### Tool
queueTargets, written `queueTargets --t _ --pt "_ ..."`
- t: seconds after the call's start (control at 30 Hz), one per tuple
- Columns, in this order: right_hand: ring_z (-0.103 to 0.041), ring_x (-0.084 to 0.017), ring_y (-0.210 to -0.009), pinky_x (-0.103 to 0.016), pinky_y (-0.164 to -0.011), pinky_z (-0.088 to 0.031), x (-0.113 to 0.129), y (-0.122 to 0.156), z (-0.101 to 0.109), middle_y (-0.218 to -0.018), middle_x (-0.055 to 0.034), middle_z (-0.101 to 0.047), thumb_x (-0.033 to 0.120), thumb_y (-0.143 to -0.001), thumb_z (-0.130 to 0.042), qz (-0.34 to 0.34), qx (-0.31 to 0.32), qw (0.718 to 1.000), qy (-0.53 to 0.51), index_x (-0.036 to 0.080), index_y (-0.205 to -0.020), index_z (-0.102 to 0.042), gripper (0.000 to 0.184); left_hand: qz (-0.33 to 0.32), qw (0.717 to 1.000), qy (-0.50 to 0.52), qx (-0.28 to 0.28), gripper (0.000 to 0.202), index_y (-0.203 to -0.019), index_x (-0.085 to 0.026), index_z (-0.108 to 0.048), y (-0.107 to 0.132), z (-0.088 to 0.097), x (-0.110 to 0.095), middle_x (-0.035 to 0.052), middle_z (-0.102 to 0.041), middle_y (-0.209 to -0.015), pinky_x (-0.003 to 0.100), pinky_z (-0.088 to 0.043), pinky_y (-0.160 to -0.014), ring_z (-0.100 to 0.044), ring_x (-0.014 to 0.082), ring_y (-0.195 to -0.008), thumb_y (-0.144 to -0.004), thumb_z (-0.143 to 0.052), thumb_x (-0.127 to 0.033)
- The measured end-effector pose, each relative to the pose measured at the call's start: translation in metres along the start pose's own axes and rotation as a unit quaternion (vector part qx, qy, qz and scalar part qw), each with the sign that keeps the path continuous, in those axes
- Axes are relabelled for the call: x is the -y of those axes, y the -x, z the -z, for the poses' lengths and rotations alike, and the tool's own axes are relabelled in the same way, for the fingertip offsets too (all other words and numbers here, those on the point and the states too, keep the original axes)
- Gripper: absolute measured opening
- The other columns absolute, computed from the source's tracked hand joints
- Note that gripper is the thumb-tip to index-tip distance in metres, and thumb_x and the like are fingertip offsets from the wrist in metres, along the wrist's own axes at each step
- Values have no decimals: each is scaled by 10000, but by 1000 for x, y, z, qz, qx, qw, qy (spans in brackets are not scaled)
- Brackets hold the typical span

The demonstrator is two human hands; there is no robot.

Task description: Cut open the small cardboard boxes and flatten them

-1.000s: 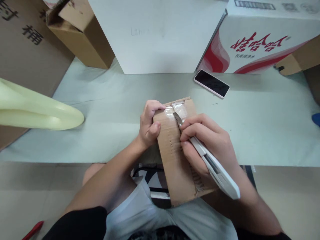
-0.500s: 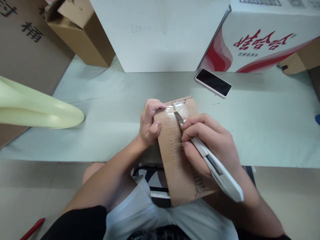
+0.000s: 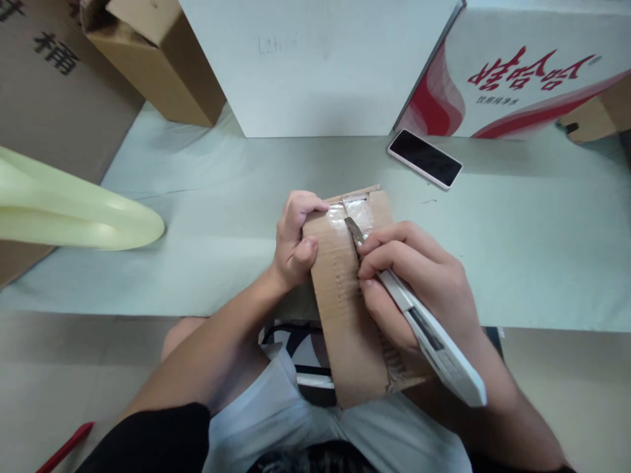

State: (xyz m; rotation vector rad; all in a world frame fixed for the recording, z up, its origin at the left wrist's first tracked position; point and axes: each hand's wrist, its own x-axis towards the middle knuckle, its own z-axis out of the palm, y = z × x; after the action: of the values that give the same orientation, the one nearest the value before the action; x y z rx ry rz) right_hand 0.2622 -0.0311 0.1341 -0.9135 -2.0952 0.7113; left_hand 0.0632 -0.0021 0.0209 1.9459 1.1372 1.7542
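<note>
A small brown cardboard box rests on the table's near edge and overhangs my lap. Clear tape runs along its top seam. My left hand is closed round the box's far left corner, thumb on top. My right hand grips a white utility knife like a pen. Its blade tip sits on the taped seam near the box's far end.
A black phone lies on the pale green table beyond the box. A white box, a red-and-white carton and brown cartons line the back. A pale yellow plastic object juts in from the left.
The view has drifted slightly, so the back boxes and phone sit a little higher. Both hands, the knife and the box keep almost the same pose.
</note>
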Motion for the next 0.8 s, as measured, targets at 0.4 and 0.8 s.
queueTargets --t 0.4,0.8 --pt "-646 -149 -785 -306 -691 -532 -2 0 1 -952 -14 -678 100 -827 -597 3 4 1000 3 250 -818 -594 150 14 1000 -11 -8 445 -1140 -303 -553 2 -1 2 68 -567 -1034 511 -528 -845 -588 286 -959 -992 -376 -684" --pt "-633 -125 -759 -278 -683 -509 0 -3 3 -925 -5 -660 81 -837 -592 8 9 1000 -3 235 -812 -581 157 -1 1000 12 1 407 -1150 -304 -573 0 1 0 60 -546 -1017 475 -519 -847 -570 272 -949 -996 -415 -645"
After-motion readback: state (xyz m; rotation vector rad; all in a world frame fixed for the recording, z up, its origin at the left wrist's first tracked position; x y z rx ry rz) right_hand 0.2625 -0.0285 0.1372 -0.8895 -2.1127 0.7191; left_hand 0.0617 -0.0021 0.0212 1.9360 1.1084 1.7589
